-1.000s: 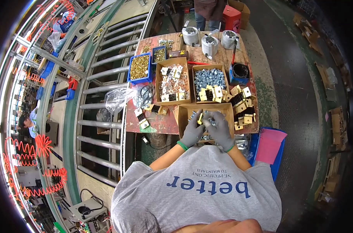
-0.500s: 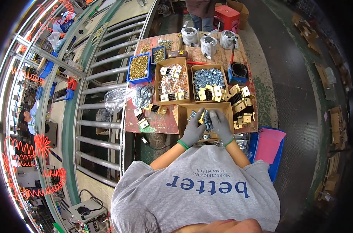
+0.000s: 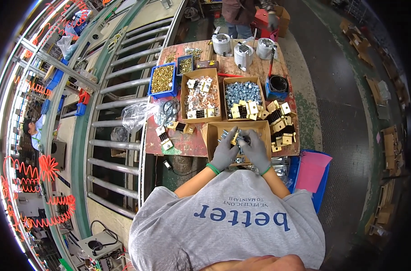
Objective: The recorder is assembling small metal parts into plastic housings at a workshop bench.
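Compared with a second ago, little displaced: both gloved hands remain over the near cardboard box (image 3: 214,135), with the brass-coloured part (image 3: 235,136) raised slightly and turned between them. Judged from this, assembly of the same piece continuing rather than a new pick begun.

Left hand (image 3: 224,151): grey glove, green cuff, forearm entering from the lower edge, wrist bent inward, fingers (image 3: 231,134) curled narrow and pinching the brass-coloured part at its left side. Right hand (image 3: 255,150): same glove, mirrored pose, fingers (image 3: 244,135) closed narrow against the part's right side; whether a small fastener is held there, cannot tell. Part located between both sets of fingertips, just above the box floor.

Just right of the fingers: loose stack of brass brackets (image 3: 280,121) on the surface (image 3: 187,142). Just beyond the fingers: box of silvery nuts (image 3: 243,93). Beyond and left: box of copper-and-brass plates (image 3: 200,95). Further left: blue bin of brass screws (image 3: 162,80). Farthest: three finned metal cylinders (image 3: 243,54) at the far edge, and another person (image 3: 241,11) standing behind them.
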A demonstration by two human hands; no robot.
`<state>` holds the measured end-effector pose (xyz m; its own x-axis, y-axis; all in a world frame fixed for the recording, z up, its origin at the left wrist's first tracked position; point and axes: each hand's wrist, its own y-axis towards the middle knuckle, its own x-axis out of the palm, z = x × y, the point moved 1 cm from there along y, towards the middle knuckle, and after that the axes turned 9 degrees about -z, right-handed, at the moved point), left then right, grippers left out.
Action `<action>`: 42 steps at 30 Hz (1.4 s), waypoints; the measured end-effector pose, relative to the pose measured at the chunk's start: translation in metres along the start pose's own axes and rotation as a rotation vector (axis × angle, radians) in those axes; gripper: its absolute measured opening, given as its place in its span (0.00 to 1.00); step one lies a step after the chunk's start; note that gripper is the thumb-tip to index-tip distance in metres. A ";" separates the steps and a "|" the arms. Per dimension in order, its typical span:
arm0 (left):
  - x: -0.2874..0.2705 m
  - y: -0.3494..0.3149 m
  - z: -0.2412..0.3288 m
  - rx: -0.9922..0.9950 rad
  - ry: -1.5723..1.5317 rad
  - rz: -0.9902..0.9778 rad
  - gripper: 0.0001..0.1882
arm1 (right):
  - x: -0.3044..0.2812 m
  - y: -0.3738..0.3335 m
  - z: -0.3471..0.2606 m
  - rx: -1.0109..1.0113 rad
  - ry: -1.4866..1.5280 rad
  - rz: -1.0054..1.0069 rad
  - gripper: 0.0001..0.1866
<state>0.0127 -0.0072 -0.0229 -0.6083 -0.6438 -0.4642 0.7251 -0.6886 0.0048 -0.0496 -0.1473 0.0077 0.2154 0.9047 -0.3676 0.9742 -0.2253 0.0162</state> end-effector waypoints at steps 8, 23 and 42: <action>0.003 0.001 0.000 -0.068 -0.073 -0.051 0.37 | 0.004 0.009 0.023 0.306 0.304 -0.084 0.13; 0.003 0.000 -0.007 -0.182 -0.079 -0.057 0.38 | 0.002 0.003 0.008 -0.113 -0.048 0.066 0.13; 0.004 0.006 -0.006 -0.194 -0.017 -0.089 0.38 | 0.007 0.005 0.027 -0.067 -0.210 0.028 0.14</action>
<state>0.0168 -0.0120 -0.0298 -0.6772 -0.5895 -0.4403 0.7156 -0.6671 -0.2073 -0.0454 -0.1515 -0.0203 0.2306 0.8019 -0.5512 0.9718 -0.2185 0.0886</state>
